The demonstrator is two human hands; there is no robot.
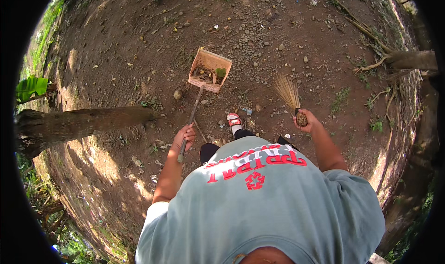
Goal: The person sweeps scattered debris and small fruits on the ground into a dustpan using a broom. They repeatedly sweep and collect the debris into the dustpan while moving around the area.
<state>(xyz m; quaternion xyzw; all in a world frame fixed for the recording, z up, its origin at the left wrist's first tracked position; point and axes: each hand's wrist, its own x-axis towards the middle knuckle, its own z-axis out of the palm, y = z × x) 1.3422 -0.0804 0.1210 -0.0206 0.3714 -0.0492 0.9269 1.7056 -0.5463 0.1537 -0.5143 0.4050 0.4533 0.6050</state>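
My left hand (185,137) is closed around the wooden handle (193,114) of a dustpan. At the handle's far end is the pale orange dustpan (211,58), with dry leaves, a green leaf and other debris (208,73) inside. My right hand (307,121) grips a stick broom (288,90) by its bound end, and its thin bristles fan out forward and to the left. The bristle tips are close to the soil; whether they touch it I cannot tell.
Brown soil with scattered pebbles (253,38) spreads ahead. A tree trunk (90,123) stands at left, another trunk (412,60) with spreading roots at right. A stone (178,94) lies near the dustpan, and a crumpled plastic scrap (247,110) lies by my sandalled foot (234,120).
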